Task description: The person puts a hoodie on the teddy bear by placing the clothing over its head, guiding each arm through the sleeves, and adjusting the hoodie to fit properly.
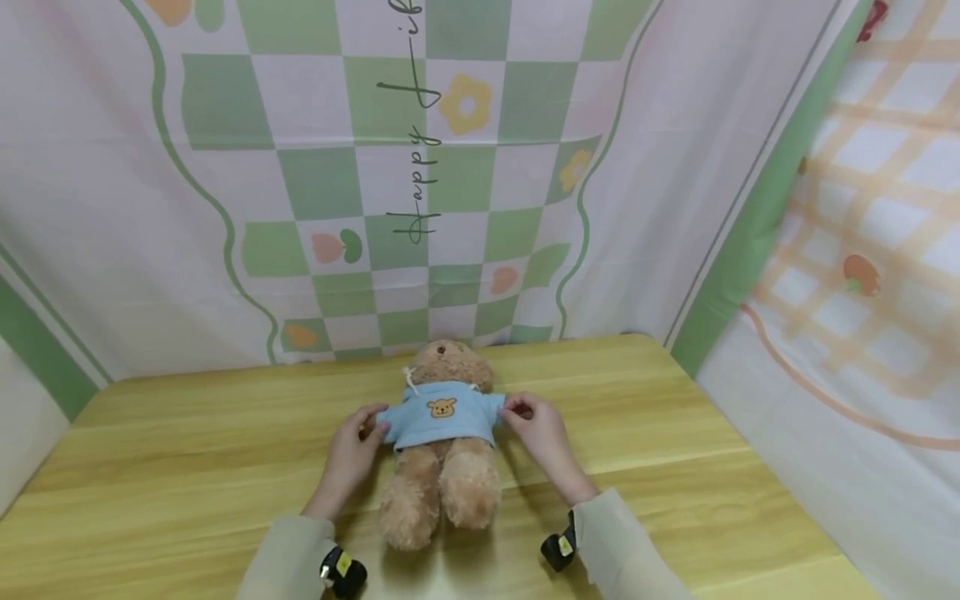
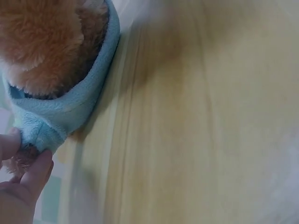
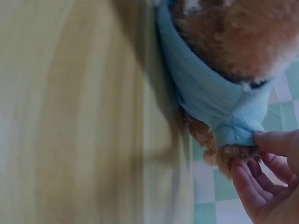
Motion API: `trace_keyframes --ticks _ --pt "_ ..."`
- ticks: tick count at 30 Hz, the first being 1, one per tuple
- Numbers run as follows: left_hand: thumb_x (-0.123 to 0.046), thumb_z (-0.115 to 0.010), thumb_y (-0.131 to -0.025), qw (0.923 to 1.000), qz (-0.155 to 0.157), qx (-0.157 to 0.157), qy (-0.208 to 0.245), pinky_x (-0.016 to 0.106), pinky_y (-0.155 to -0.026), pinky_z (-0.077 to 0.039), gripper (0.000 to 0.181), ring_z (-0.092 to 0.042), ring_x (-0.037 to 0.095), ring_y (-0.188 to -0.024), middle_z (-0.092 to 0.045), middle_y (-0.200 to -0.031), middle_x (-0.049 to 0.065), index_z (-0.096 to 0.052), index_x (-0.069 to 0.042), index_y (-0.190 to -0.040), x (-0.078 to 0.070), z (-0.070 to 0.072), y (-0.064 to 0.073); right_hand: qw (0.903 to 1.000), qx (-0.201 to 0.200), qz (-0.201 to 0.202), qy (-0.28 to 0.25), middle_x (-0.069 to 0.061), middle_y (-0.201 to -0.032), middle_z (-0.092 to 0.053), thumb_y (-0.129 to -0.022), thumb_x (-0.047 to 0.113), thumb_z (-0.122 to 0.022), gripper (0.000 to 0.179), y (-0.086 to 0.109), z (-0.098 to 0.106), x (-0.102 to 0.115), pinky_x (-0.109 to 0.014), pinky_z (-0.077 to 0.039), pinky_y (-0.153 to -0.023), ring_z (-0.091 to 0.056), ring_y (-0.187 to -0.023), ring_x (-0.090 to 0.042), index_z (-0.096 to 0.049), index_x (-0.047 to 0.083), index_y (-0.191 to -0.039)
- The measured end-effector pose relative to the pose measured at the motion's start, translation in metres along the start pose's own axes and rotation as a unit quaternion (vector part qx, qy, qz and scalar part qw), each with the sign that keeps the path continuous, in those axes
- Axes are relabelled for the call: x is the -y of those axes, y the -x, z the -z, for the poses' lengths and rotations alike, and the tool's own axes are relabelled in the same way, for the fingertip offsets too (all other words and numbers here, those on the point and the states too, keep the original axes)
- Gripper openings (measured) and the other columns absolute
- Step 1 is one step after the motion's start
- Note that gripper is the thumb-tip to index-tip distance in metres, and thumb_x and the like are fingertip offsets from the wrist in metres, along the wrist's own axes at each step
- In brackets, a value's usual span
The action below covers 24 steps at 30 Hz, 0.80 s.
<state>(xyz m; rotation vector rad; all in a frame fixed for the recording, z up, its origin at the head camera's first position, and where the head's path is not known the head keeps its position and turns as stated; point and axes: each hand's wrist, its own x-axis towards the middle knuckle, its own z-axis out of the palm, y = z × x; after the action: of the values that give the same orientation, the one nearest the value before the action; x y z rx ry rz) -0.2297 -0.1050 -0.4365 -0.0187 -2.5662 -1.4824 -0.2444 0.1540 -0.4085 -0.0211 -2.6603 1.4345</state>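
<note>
A light brown teddy bear (image 1: 468,483) lies on its back on the table, head toward the curtain and legs toward me. It wears a light blue hoodie (image 1: 468,423) with a bear face printed on the chest and a white drawstring at the neck. At one sleeve end, my left hand (image 1: 351,450) pinches the bear's arm; brown fur shows between thumb and fingers in the left wrist view. The opposite sleeve's cuff (image 3: 236,135) is under my right hand's (image 3: 275,175) thumb, with the fingers around the furry paw (image 3: 229,158) poking out.
The wood-grain table (image 1: 210,450) reaches back to a green and white checked curtain (image 1: 315,179). Another curtain (image 1: 877,233) with an orange plaid hangs at the right. Black wrist cameras (image 1: 558,546) sit by both sleeves.
</note>
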Motion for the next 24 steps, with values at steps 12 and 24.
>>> trace_keyframes --ticks 12,24 --pt "-0.011 -0.052 -0.098 0.9991 0.035 0.006 0.025 0.039 -0.083 -0.052 0.031 -0.060 0.036 -0.107 -0.061 -0.112 0.022 -0.056 0.001 -0.127 0.002 0.002 0.001 0.9996 0.003 0.002 -0.027 -0.016 -0.089 -0.067 -0.082 0.005 -0.071 0.013 -0.002 -0.002 -0.011 -0.021 -0.051 -0.069 -0.061 -0.077 -0.014 -0.064 -0.004 -0.089" --pt "-0.008 -0.059 -0.093 0.9993 -0.003 0.039 0.000 0.025 -0.065 -0.039 0.034 -0.048 0.016 -0.075 -0.051 -0.082 0.009 -0.056 0.001 -0.126 -0.002 -0.002 -0.003 0.9988 0.023 0.022 -0.037 -0.017 -0.095 -0.068 -0.083 0.008 -0.071 0.014 -0.002 -0.004 -0.015 -0.022 -0.051 -0.074 -0.060 -0.082 -0.012 -0.070 -0.004 -0.092"
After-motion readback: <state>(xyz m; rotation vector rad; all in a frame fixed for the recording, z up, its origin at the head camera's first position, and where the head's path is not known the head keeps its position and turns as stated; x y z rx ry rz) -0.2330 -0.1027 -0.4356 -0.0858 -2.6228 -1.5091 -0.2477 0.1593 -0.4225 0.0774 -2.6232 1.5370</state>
